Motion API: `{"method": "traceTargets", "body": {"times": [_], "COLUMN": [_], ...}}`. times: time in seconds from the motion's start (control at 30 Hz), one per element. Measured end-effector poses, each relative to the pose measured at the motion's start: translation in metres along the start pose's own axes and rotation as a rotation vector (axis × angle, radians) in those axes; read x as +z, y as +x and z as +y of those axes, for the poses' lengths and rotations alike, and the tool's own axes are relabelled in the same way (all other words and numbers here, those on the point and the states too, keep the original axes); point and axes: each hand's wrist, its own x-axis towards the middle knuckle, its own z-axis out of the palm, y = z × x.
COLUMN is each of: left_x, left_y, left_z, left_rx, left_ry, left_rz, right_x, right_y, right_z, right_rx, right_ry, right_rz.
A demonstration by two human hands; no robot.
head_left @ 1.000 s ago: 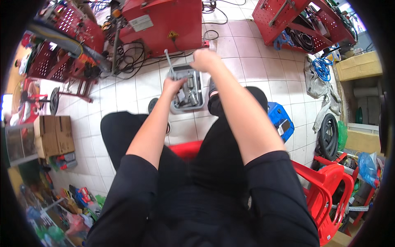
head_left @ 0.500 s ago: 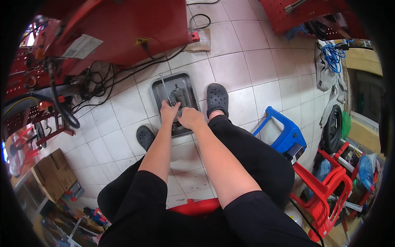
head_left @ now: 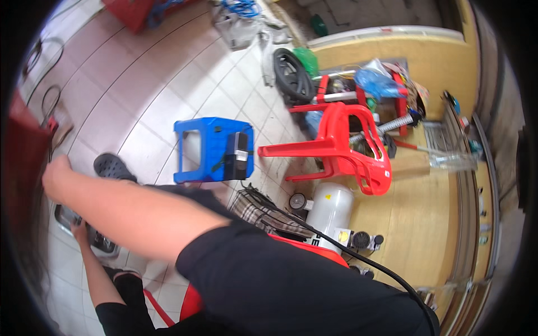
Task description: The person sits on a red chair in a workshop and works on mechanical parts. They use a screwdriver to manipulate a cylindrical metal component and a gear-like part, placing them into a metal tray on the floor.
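Note:
At the left side of the view lies a grey metal tray (head_left: 107,250) on the tiled floor, with dark metal parts in it that are too small to make out. My left hand (head_left: 80,231) is at the tray, its fingers closed around something I cannot make out. My right hand (head_left: 56,178) is raised beyond the tray, fingers curled in. It is smeared by motion, and whatever it holds is hidden. My right forearm crosses in front of part of the tray. My shoe (head_left: 113,167), a dark clog, stands beyond that arm.
To the right stand a blue stool (head_left: 210,140) with a black box (head_left: 236,157) on it and a red plastic chair (head_left: 336,143). A white air compressor tank (head_left: 329,210) and a black hose (head_left: 358,255) are nearer. A black tyre (head_left: 292,75) leans by the wall.
My view has swung to the right, so the tray now sits at the left edge. My right hand has left the tray and risen; my left hand stays at it.

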Motion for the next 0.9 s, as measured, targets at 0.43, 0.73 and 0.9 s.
{"method": "traceTargets", "body": {"times": [0.43, 0.73, 0.9], "left_x": [-0.104, -0.021, 0.121], "left_y": [-0.143, -0.283, -0.419], "left_z": [0.227, 0.426, 0.559], "left_rx": [0.374, 0.947, 1.110], "left_ry": [0.535, 0.255, 0.224], "left_rz": [0.021, 0.016, -0.305], "right_x": [0.064, 0.177, 0.162], "right_y": [-0.725, -0.862, -0.856], "right_z": [0.442, 0.469, 0.432], "right_rx": [1.529, 1.290, 1.027], "right_ry": [-0.154, 0.038, 0.288], "right_rz": [0.435, 0.170, 0.064]}}
